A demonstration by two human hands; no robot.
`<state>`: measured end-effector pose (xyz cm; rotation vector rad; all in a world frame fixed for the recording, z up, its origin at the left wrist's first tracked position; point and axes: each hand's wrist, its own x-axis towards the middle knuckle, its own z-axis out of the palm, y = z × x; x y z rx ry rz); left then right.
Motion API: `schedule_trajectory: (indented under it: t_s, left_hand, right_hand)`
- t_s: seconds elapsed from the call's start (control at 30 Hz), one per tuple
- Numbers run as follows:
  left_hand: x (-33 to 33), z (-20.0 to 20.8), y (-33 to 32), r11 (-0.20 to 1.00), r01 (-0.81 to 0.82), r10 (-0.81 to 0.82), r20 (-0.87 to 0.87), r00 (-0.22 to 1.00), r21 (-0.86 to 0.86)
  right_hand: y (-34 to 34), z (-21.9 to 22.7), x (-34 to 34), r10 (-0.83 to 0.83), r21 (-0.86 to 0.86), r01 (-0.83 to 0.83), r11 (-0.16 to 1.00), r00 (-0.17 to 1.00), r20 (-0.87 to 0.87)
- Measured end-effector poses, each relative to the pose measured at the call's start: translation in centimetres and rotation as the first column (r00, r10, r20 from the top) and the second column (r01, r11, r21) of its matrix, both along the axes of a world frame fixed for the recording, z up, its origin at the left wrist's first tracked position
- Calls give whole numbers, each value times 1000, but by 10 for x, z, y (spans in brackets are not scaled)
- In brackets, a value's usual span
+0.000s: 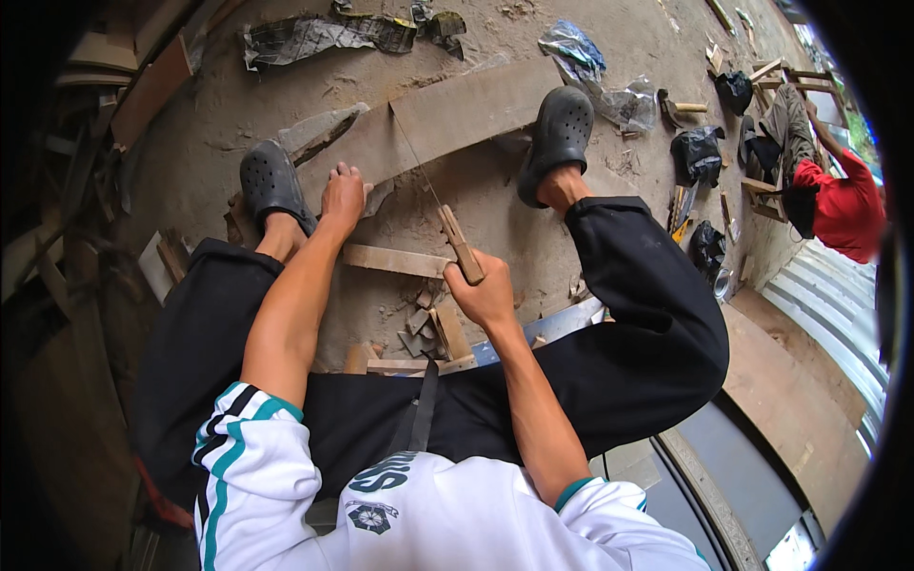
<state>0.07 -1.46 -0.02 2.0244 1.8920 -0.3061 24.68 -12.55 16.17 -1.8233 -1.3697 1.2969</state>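
Brown wood makes up the long board (466, 112) that slants above the dirt floor (533, 249) between the person's two black clogs (562, 133), its left end near one and its right end partly behind the other. The left hand (343, 198) lies on the board's near edge, fingers slightly bent and loosely apart, pressing on it without wrapping around anything. The right hand (483, 287) is closed around the wooden handle of a saw (460, 244), whose thin blade crosses the board from near edge to far edge, to the right of the left hand. Below the saw, a narrow strip of wood (395, 260) lies near the right hand, with a heap of small wood scraps (419, 328) beyond it. The containers are all bags: a black plastic bag (698, 155) sits crumpled to the right of the right clog, another black bag (734, 92) farther up and a third (707, 249) lower down; what any of them holds cannot be made out. A clear plastic bag (628, 105) lies collapsed above the right clog, close to a hammer (681, 108). At the far right, a person in a red shirt (843, 205) bends beside a wooden frame (809, 84).
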Motion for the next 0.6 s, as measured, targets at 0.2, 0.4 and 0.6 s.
schedule_trajectory:
  t_s: [0.2, 0.4, 0.6]
  left_hand:
    - [6, -2, 5, 997, -17, 18, 19, 1000, -73]
    - [-6, -23, -9, 996, -8, 7, 9, 1000, 85]
    - [3, 0, 9, 996, -51, 59, 105, 993, -77]
  right_hand:
    - [53, -42, -35, -49, 88, 49, 995, 999, -2]
    - [2, 1, -16, -9, 25, 9, 1000, 1000, 0]
    - [48, -62, -29, -43, 68, 44, 997, 999, -5]
